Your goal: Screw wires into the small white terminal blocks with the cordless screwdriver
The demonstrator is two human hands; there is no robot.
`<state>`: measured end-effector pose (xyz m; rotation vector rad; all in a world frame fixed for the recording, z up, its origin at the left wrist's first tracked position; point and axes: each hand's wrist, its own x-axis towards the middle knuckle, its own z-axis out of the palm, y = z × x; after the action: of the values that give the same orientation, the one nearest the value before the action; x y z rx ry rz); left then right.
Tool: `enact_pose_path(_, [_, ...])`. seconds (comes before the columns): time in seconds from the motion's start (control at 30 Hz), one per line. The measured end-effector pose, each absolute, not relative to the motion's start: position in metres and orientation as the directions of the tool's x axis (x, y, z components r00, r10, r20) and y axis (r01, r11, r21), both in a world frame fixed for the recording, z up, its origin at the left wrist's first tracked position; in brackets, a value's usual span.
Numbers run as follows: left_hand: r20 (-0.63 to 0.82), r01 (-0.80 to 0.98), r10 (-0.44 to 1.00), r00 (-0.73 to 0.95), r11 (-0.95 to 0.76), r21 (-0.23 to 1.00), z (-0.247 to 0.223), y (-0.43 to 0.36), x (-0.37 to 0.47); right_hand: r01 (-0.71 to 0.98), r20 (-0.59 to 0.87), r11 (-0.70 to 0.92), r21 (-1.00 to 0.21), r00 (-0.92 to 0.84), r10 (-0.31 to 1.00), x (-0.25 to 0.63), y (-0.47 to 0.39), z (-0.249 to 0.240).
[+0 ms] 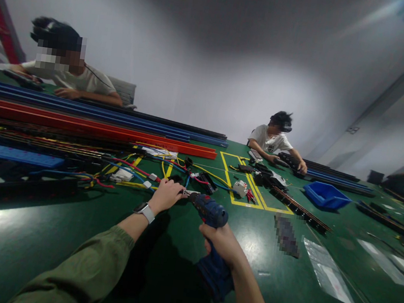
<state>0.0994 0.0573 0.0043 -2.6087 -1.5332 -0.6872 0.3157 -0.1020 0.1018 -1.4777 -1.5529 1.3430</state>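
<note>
My right hand (225, 241) is wrapped round the grip of a blue cordless drill (211, 210), which points away and to the left over the green table. At the drill's front end my left hand (167, 195) has its fingers curled together, close to the bit. Whatever those fingers pinch is too small and partly hidden to name. Just beyond them lie yellow, blue and red wires (138, 167) with small white connectors (153, 177). A black part (207, 182) with wires rests past the drill's tip.
Orange (115, 130) and blue rails (117, 118) run across the left side, with a blue power strip (15, 154) nearer. A blue bin (326, 195), a phone (287, 236) and a plastic bag (325, 272) lie at right. Co-workers sit along the far side.
</note>
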Motion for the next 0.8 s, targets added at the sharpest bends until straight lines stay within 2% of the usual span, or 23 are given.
enact_pose_path(0.8, [0.388, 0.844, 0.829, 0.403, -0.501, 0.192, 0.0020, 0.0587, 0.0999, 0.324, -0.207, -0.130, -0.937, -0.216, 0.954, 0.3168, -0.0994, 0.0996])
